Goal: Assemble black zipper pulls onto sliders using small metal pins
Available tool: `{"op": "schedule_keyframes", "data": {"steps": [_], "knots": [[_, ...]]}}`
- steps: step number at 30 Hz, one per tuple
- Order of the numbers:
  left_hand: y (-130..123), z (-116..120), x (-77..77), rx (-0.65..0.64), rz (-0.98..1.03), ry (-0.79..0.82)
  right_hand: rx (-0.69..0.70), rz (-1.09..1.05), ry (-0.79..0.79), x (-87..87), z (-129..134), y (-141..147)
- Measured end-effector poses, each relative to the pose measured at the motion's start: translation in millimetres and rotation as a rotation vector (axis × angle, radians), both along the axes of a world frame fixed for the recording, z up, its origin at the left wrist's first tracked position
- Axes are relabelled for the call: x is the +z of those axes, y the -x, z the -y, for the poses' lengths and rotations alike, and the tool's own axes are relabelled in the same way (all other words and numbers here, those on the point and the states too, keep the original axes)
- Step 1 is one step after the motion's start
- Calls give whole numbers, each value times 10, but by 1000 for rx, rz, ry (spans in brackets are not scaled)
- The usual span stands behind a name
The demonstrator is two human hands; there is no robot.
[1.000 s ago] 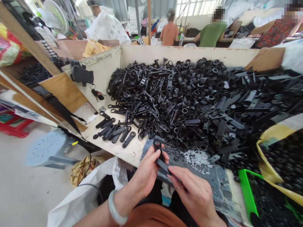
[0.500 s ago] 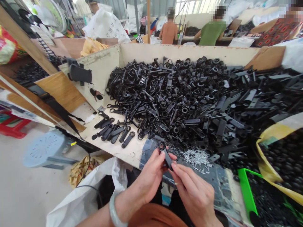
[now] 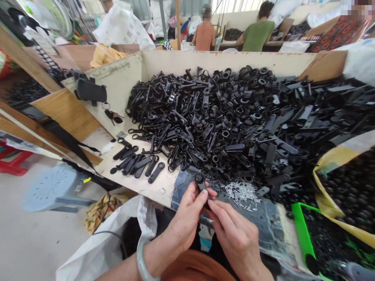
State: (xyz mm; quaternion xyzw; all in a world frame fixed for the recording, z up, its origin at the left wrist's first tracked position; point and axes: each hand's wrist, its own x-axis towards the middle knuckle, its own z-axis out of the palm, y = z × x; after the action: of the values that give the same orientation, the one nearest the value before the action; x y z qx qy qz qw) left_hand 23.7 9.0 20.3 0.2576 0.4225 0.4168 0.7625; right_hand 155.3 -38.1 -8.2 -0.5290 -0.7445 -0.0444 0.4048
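My left hand [image 3: 187,216] is closed around a black plastic handle with a ring-shaped end [image 3: 200,179], its thumb pressed along the shank. The ring end points away from me. At the near end of the same handle, my right hand [image 3: 236,230] has its fingertips pinched on it, partly hiding that end. Just right of the hands lies a heap of small silver pins [image 3: 241,194] on a dark worktop mat [image 3: 263,222]. Beyond them rises a big pile of black plastic handles and rings [image 3: 187,121]. Several similar handles [image 3: 140,163] lie together to the left.
A green tray [image 3: 303,230] of small black parts and a yellow-edged sack [image 3: 328,183] of round black pieces stand at right. Keys [image 3: 114,115] hang on the left board. A blue stool [image 3: 52,187] and white sack [image 3: 99,249] are lower left. People sit behind the back board.
The right fingers have shifted slightly along the handle's near end, and the left thumb has slid lower on the shank. The whole view has shifted a little; both hands keep hold.
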Motion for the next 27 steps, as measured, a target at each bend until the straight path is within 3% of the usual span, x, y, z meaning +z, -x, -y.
{"op": "schedule_keyframes", "data": {"steps": [5, 10, 14, 16, 19, 23, 27], "knots": [[54, -42, -136, -39, -182, -129, 44, -169, 210, 20, 10, -14], [157, -36, -216, -209, -307, -281, -38, -625, 533, 52, -143, -60], [312, -34, -51, -443, -412, -381, 238, -1071, 934, 80, -293, -47], [410, -28, 54, -568, -425, -425, 366, -1177, 1050, 114, -315, -26], [522, 16, 121, -623, -533, -519, 405, -1173, 1037, 139, -303, 27], [566, 88, 10, -519, -700, -641, 359, -1124, 982, 62, -270, 113], [547, 93, -147, -507, -507, -470, 320, -1018, 949, -1, -264, 140]]}}
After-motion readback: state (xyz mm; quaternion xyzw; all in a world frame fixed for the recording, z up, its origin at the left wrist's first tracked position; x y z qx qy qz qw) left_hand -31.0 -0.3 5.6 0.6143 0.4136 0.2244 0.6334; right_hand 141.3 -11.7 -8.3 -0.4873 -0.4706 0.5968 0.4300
